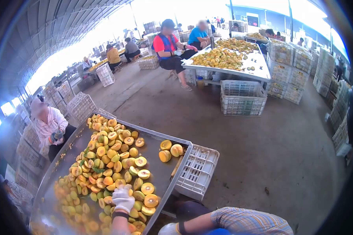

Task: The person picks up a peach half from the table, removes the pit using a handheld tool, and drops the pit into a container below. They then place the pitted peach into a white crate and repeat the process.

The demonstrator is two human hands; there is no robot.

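Note:
My left hand (123, 199), in a white glove with a dark wristband, reaches down into a heap of halved yellow fruit that look like peaches (110, 156). Its fingers curl over the heap beside several halves; what they hold is hidden. Many halves lie cut side up with orange flesh, others show greenish-yellow skin. The heap lies on a metal-rimmed table (153, 135). My right hand (169, 229), also gloved in white, is low at the bottom edge, off the table's near side. Its fingers are out of sight.
Three fruit pieces (171, 150) sit apart near the table corner. A white plastic crate (197, 166) stands against the table's right side. A person in a pink jacket (49, 123) sits across. Beyond are another fruit table (259, 70), a crate (243, 100) and stacked crates (288, 70).

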